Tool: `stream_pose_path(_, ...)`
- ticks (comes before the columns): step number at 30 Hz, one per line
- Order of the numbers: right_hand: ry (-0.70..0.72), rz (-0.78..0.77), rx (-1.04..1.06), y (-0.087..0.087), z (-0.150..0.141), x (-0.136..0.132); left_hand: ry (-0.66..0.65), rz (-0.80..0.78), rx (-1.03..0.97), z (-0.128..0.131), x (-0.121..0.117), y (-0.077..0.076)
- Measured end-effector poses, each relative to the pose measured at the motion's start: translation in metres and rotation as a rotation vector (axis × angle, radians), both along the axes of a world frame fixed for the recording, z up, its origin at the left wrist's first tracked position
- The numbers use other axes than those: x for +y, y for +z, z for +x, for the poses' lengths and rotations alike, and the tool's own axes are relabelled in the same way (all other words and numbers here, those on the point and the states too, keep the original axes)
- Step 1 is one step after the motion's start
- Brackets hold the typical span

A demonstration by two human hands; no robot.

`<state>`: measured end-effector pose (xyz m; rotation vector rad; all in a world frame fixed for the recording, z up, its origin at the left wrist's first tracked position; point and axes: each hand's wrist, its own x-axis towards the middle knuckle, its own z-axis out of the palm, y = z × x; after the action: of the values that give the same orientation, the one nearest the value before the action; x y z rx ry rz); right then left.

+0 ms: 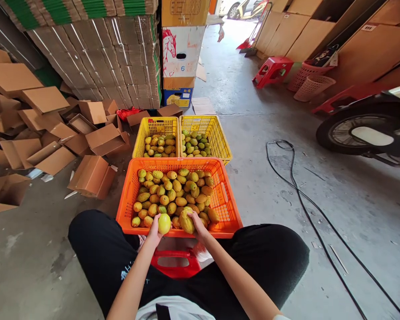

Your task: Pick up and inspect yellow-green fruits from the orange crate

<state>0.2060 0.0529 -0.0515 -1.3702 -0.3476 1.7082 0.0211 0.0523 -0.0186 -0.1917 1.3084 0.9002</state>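
Over the near rim of an orange slatted plastic crate (232, 210), a left hand (155, 230) cups a smooth, pale yellow-green oval fruit (164, 224), its fingers curled around the side and partly hidden behind it; the right hand (198, 225) pinches a larger, lumpy, dull-yellow fruit (186, 221) between the thumb and fingers whose tips cannot be seen; the two are raised side by side, apparently for a clear view of each; just beyond the fingers, mottled yellow-green oval fruits (172, 194) cover most of the crate, which sits close to black-trousered knees (91, 229), probably for easy reach; farther from the fingers, a left yellow lattice plastic crate (156, 126) and a right yellow lattice plastic crate (217, 126), both holding fruit, stand adjoining, seemingly also within arm's reach.
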Motion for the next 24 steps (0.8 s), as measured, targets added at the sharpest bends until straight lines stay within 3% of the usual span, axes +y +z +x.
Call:
stream_pose_path(8,0.008,-0.146,0.114,0.0062,0.0021,0.0021,0.024,0.004,0.000,-0.0003,-0.0001,0.0013)
stream_pose_path(17,0.037,0.003,0.022,0.0058,0.0047,0.0008,0.008,0.059,0.021,-0.0013,-0.0013,0.0014)
stream_pose_path(24,0.080,-0.021,-0.008,-0.0006,0.0050,-0.0017,-0.055,0.009,0.046,-0.0008,-0.0008,0.0052)
